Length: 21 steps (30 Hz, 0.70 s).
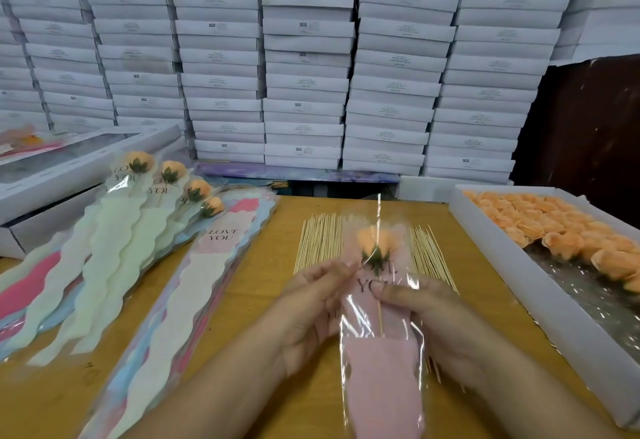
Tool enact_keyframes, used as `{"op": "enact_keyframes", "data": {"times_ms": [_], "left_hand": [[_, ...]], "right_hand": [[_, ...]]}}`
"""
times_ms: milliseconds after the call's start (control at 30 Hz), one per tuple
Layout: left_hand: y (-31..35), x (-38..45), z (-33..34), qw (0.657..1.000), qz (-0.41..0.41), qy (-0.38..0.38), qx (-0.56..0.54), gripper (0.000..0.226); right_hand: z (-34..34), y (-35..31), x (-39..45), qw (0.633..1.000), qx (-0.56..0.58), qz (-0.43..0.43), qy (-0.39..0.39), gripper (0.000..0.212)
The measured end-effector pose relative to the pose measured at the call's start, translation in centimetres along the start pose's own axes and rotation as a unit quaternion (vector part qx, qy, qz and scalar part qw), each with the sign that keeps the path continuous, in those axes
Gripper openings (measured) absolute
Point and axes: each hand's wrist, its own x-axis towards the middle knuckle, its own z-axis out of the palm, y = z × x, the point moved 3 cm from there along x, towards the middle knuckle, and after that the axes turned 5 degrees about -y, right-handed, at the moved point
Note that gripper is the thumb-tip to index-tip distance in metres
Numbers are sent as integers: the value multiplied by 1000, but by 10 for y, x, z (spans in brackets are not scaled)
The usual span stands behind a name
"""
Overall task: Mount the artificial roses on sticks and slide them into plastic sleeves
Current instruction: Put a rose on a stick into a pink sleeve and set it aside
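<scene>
Both hands — left hand [313, 294] and right hand [420, 303] — pinch the pink-backed clear plastic sleeve [384, 369] from either side, likely steadying it over the counter [263, 300] so the orange artificial rose [374, 239] on its thin wooden stick [380, 317] seats straight.

You are facing stacked white boxes [304, 67] rising at twelve o'clock, with a dark wall [588, 119] showing at two o'clock beyond your wooden counter [270, 286].

**Readable print**

"LOVE YOU" stands on the top sleeve of the empty sleeve stack [221, 236] and on the filled sleeves [126, 175] at left. "SGS" marks several stacked white boxes [303, 24]; their smaller print is unreadable.
</scene>
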Motion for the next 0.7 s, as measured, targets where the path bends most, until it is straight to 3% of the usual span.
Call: {"op": "enact_keyframes", "data": {"times_ms": [133,333,500,700], "left_hand": [[-8,-6,9,995,-56,-51,60,61],[-20,-11,13,971,-124,-131,158,24],[-20,-10,14,973,-111,-93,177,36],[-15,-9,15,989,-65,-53,123,30]], "right_hand": [[-17,-6,8,998,29,-36,51,25],[-33,-7,14,992,50,-56,104,20],[-31,-5,15,992,58,-51,100,21],[-14,1,7,999,-1,-22,24,28]]}}
